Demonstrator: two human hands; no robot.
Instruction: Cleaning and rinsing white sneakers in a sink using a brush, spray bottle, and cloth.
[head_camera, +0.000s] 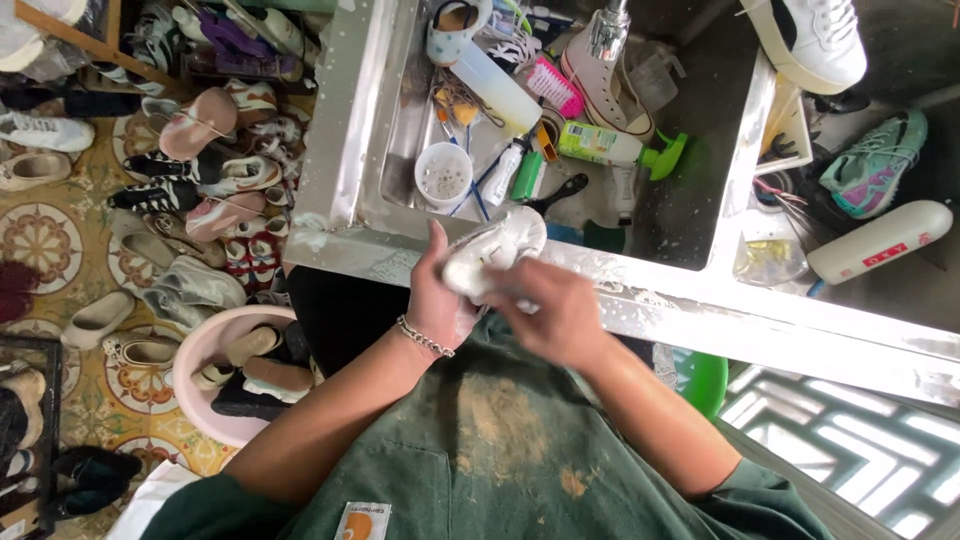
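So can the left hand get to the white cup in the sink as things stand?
Probably not at once: the left hand is holding the white shoe. The white cup sits just beyond, nothing in between.

**Shoe held over the sink's near rim**

The left hand (438, 290) and right hand (555, 312) hold a shoe (492, 250) over the near rim of the sink (660, 285). In the sink, a cup (443, 174) lies just beyond the shoe, with bottles (598, 143) to its right and a sneaker (600, 70) farther back. A basin (195, 360) of shoes sits on the floor at left.
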